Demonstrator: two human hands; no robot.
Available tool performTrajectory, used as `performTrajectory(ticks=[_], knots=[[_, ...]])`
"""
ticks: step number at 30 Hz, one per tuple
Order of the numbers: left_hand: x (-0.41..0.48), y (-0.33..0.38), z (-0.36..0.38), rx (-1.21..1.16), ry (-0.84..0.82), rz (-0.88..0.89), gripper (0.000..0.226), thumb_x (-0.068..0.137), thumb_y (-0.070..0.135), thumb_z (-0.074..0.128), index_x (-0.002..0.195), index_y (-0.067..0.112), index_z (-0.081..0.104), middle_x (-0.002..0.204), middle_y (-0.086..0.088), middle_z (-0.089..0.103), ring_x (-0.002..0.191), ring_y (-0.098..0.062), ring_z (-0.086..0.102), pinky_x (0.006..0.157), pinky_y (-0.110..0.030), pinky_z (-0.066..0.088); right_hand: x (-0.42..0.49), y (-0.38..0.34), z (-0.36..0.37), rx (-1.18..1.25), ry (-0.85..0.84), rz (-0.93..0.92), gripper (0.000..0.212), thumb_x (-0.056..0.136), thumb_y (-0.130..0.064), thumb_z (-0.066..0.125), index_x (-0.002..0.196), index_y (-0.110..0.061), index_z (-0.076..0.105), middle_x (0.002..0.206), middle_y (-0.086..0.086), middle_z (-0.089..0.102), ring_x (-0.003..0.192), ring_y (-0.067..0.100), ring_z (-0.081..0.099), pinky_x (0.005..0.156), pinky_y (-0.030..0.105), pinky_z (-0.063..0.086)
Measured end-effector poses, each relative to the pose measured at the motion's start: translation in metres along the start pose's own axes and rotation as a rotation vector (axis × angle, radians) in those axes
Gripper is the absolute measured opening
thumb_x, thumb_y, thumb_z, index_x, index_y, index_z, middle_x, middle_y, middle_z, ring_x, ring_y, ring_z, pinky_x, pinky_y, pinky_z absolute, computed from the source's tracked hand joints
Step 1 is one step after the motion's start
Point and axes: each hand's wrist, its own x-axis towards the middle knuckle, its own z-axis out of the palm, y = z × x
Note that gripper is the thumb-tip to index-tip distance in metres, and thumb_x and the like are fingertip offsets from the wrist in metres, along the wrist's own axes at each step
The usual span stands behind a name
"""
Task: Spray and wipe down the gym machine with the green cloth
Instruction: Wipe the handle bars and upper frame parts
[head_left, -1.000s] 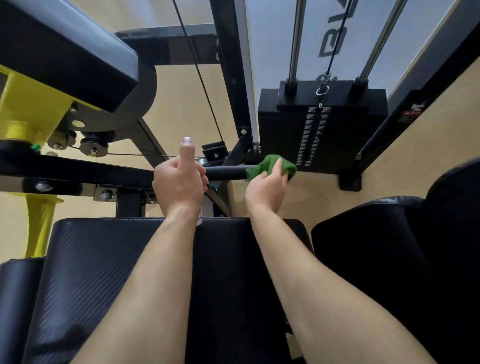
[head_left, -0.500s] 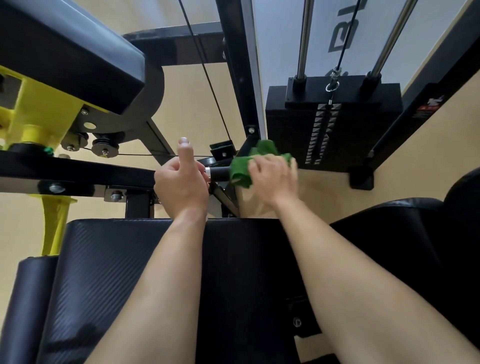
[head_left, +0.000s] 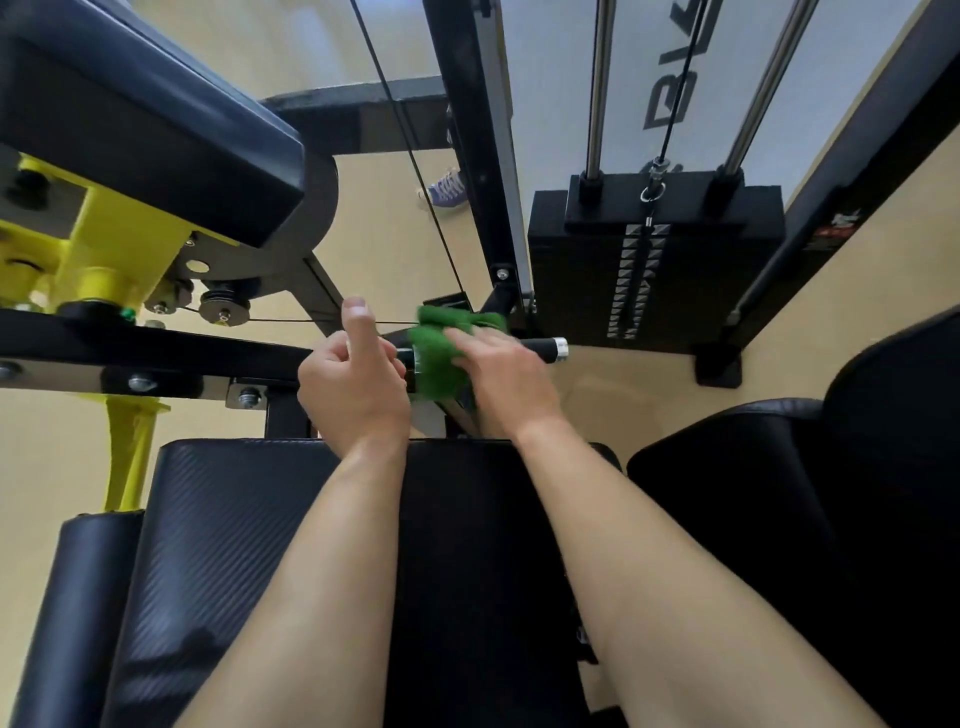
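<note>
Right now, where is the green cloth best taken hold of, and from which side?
Probably grip the green cloth where it drapes over the black handle, coming from above like the right hand: the round bar lets fingers wrap cloth and handle together.

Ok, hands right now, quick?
Left hand: fingers curled, thumb up; contents cannot be told.
Right hand: holding the green cloth on the handle bar.
</note>
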Motion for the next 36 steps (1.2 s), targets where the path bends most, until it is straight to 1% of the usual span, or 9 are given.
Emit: performTrajectory(ticks=[5,9,12,14,17,20,24,32,36], knots=[[-0.029,0.016,-0.006,0.02,-0.061,-0.036,0.063,0.091,0.067,0.048,0.054,0.018,0.063,0.05,0.001,0.063,0.056,-0.02,0.062,0.075,-0.053,0.06,-0.031,0.014,-0.04,0.113,0.087,0.583,0.037,0.104,-0.012,0.05,0.137,-0.024,0.064,0.128,0.008,0.069,0.119,0.031,0.063,0.098,0.038,0.051],[-0.064,0.044,-0.025,0.094,-0.101,-0.084,0.063,0.091,0.065,0.048,0.053,0.017,0.063,0.05,-0.001,0.064,0.058,-0.023,0.063,0.077,-0.057,0.06,-0.07,-0.053,-0.076,0.775,0.307,0.784,0.022,0.102,-0.015,0.057,0.117,-0.02,0.073,0.111,-0.001,0.072,0.11,0.02,0.065,0.09,0.024,0.05],[-0.093,0.073,-0.048,0.094,-0.136,-0.12,0.063,0.092,0.064,0.049,0.053,0.016,0.062,0.05,0.0,0.064,0.056,-0.022,0.063,0.078,-0.055,0.061,-0.109,-0.086,-0.109,1.373,0.403,0.997,0.019,0.105,-0.017,0.052,0.107,-0.015,0.071,0.106,0.008,0.074,0.1,0.026,0.071,0.083,0.041,0.062],[-0.114,0.092,-0.065,0.087,-0.157,-0.143,0.064,0.093,0.065,0.049,0.054,0.015,0.063,0.05,0.0,0.064,0.056,-0.021,0.064,0.078,-0.055,0.062,-0.139,-0.099,-0.132,1.63,0.442,1.082,0.021,0.104,-0.019,0.052,0.113,-0.01,0.068,0.113,0.014,0.073,0.096,0.029,0.071,0.072,0.04,0.062],[-0.149,0.118,-0.092,0.075,-0.17,-0.176,0.067,0.092,0.068,0.047,0.055,0.014,0.064,0.052,-0.001,0.066,0.058,-0.023,0.066,0.078,-0.053,0.062,-0.182,-0.12,-0.168,1.864,0.44,1.038,0.032,0.105,-0.029,0.044,0.118,-0.009,0.066,0.119,0.015,0.071,0.103,0.033,0.068,0.084,0.042,0.057],[-0.185,0.139,-0.121,0.059,-0.21,-0.214,0.068,0.092,0.069,0.046,0.056,0.014,0.064,0.053,-0.001,0.067,0.064,-0.027,0.071,0.078,-0.051,0.062,-0.223,-0.143,-0.203,1.942,0.397,0.991,0.042,0.102,-0.048,0.04,0.098,-0.016,0.067,0.1,0.008,0.068,0.09,0.026,0.066,0.086,0.038,0.054],[-0.23,0.165,-0.164,0.054,-0.302,-0.221,0.071,0.094,0.069,0.045,0.062,0.01,0.067,0.054,0.001,0.069,0.065,-0.024,0.071,0.077,-0.048,0.062,-0.277,-0.181,-0.237,1.977,0.376,1.002,0.056,0.091,-0.066,0.048,0.111,-0.017,0.066,0.11,0.014,0.066,0.105,0.034,0.061,0.102,0.048,0.048],[-0.284,0.206,-0.269,-0.017,-0.63,-0.216,0.064,0.093,0.065,0.052,0.049,0.019,0.062,0.052,0.001,0.067,0.061,-0.023,0.069,0.082,-0.051,0.063,-0.369,-0.28,-0.272,1.998,0.415,0.931,0.058,0.102,-0.053,0.04,0.112,-0.008,0.076,0.116,0.016,0.072,0.102,0.031,0.072,0.092,0.044,0.054],[-0.299,0.224,-0.331,-0.032,-0.818,-0.174,0.064,0.095,0.063,0.054,0.048,0.019,0.063,0.054,0.0,0.067,0.057,-0.02,0.066,0.086,-0.049,0.062,-0.394,-0.329,-0.289,1.894,0.537,0.848,0.051,0.102,-0.043,0.037,0.116,-0.011,0.074,0.117,0.013,0.071,0.109,0.03,0.067,0.102,0.042,0.05]])
